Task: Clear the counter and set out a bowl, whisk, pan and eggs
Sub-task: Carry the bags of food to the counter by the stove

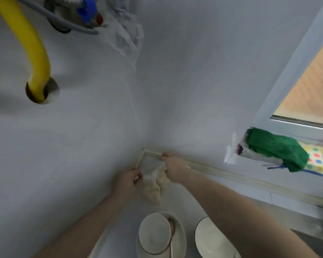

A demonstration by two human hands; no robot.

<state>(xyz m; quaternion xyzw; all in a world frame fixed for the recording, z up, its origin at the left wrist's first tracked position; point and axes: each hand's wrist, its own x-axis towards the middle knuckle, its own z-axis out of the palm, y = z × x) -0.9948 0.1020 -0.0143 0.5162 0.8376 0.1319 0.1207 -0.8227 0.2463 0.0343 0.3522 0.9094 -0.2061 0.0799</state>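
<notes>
Both hands on it: left hand (131, 178) and right hand (173, 167) each pinch the cream cloth (153, 185) in the worktop (209, 205) corner, so we lift it straight up, clear of the nearby bowls (161, 233).

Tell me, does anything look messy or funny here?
Yes. A green cloth lies crumpled on the window sill, hanging over its edge. Both hands hold a wrinkled pale bag in the corner.
</notes>
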